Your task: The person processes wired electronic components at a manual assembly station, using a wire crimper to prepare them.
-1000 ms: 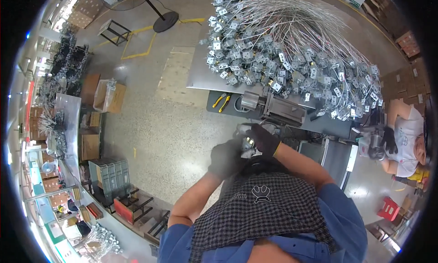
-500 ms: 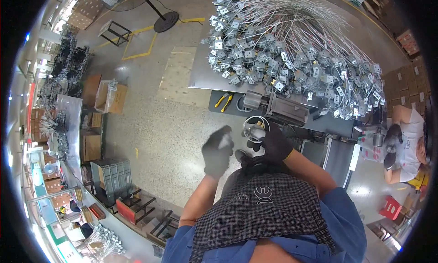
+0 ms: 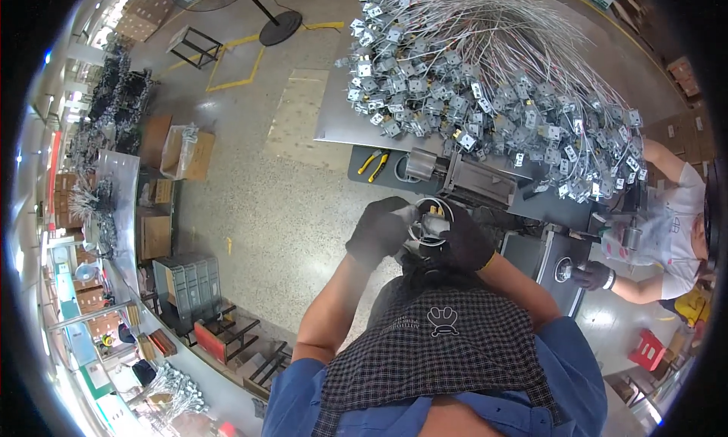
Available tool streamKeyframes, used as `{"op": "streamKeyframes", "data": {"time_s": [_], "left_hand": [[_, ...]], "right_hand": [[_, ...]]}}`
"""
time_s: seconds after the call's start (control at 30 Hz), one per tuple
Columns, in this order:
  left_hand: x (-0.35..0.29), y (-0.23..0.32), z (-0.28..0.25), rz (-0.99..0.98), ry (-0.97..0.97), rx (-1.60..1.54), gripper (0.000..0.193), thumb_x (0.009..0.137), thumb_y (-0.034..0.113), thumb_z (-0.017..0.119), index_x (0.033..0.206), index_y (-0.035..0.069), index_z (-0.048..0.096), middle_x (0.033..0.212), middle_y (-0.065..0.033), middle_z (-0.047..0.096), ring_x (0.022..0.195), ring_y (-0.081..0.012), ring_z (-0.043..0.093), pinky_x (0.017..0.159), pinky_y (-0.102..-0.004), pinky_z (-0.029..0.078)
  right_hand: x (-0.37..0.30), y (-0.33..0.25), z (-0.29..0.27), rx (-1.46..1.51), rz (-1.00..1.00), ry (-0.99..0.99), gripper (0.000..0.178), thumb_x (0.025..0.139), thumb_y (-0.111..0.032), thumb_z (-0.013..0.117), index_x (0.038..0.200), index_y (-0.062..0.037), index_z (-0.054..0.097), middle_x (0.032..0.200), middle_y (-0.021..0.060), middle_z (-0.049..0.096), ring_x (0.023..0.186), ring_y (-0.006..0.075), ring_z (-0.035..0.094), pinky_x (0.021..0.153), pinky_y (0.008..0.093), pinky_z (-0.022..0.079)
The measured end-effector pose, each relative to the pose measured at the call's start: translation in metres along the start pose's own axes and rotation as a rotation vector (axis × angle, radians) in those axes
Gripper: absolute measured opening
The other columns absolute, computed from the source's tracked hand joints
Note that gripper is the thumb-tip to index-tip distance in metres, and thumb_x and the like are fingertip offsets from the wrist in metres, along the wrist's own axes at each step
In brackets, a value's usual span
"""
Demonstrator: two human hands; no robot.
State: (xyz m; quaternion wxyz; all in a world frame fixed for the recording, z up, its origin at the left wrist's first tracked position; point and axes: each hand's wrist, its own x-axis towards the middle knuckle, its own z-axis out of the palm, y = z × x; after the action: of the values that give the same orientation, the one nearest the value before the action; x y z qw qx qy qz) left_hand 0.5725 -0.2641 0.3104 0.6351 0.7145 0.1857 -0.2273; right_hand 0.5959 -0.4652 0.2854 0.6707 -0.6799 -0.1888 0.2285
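In front of my apron, my right hand (image 3: 470,241), in a dark glove, grips a ring of coiled white wire (image 3: 449,209). A small metal fitting (image 3: 434,223) with a yellowish part sits inside the loop. My left hand (image 3: 379,232), gloved dark with paler fingertips, meets the ring's left side, its fingers closed at the wire; the exact grip is blurred. Just beyond my hands stands a grey metal machine (image 3: 481,180) with a cylindrical end (image 3: 422,165). Two yellow-and-black pliers (image 3: 369,161) lie on the dark mat left of it.
A large heap of metal fittings with white wires (image 3: 455,95) covers the table (image 3: 334,126) ahead. At right, a co-worker's gloved hand (image 3: 593,275) holds a small round piece over a dark surface. A fan base (image 3: 280,29) and an open carton (image 3: 187,155) stand to the left.
My left hand has moved right and up to the coiled wire in my right hand. The co-worker's hands have separated, one reaching toward the heap, the other toward the dark surface.
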Motion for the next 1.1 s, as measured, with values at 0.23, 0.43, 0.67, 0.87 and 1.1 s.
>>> {"op": "streamKeyframes", "data": {"time_s": [0.23, 0.43, 0.67, 0.87, 1.1], "left_hand": [[0.010, 0.006, 0.011, 0.021, 0.029, -0.121, 0.031, 0.098, 0.033, 0.065, 0.096, 0.003, 0.069, 0.061, -0.0006, 0.057, 0.043, -0.0092, 0.046, 0.040, -0.0244, 0.032], [0.000, 0.012, 0.010, 0.051, -0.033, -0.369, 0.048, 0.101, 0.046, 0.060, 0.106, -0.001, 0.070, 0.059, -0.0017, 0.058, 0.044, -0.0103, 0.048, 0.042, -0.0244, 0.035], [-0.007, -0.004, 0.016, 0.107, 0.003, -0.432, 0.041, 0.103, 0.032, 0.058, 0.120, -0.003, 0.068, 0.063, -0.0027, 0.060, 0.044, -0.0108, 0.048, 0.042, -0.0256, 0.035], [-0.013, -0.001, 0.017, 0.107, 0.031, -0.295, 0.031, 0.100, 0.030, 0.062, 0.109, 0.000, 0.069, 0.067, -0.0029, 0.061, 0.053, -0.0099, 0.053, 0.049, -0.0261, 0.041], [0.006, -0.032, 0.026, 0.531, 0.201, 0.137, 0.017, 0.097, 0.018, 0.065, 0.098, 0.001, 0.067, 0.064, -0.0031, 0.062, 0.050, -0.0110, 0.054, 0.046, -0.0285, 0.044]], "right_hand": [[0.002, -0.017, -0.010, 0.059, 0.205, 0.099, 0.040, 0.090, -0.011, 0.070, 0.128, -0.0010, 0.060, 0.114, 0.0147, 0.069, 0.105, 0.0251, 0.068, 0.093, 0.0380, 0.054], [-0.005, -0.014, -0.017, -0.173, 0.014, 0.171, 0.033, 0.097, -0.011, 0.062, 0.129, -0.0030, 0.059, 0.115, 0.0113, 0.069, 0.106, 0.0211, 0.067, 0.091, 0.0358, 0.056], [-0.012, 0.015, -0.017, 0.636, 0.252, 0.107, 0.038, 0.103, -0.025, 0.059, 0.134, -0.0023, 0.059, 0.120, 0.0069, 0.069, 0.107, 0.0142, 0.065, 0.093, 0.0328, 0.054], [-0.011, -0.009, -0.009, -0.155, -0.144, 0.138, 0.035, 0.101, -0.021, 0.060, 0.131, -0.0036, 0.061, 0.119, 0.0115, 0.069, 0.103, 0.0211, 0.068, 0.090, 0.0369, 0.055], [-0.007, -0.014, 0.001, -0.070, 0.118, 0.289, 0.034, 0.098, -0.017, 0.065, 0.129, -0.0016, 0.060, 0.114, 0.0098, 0.070, 0.105, 0.0171, 0.066, 0.094, 0.0339, 0.053]]}}
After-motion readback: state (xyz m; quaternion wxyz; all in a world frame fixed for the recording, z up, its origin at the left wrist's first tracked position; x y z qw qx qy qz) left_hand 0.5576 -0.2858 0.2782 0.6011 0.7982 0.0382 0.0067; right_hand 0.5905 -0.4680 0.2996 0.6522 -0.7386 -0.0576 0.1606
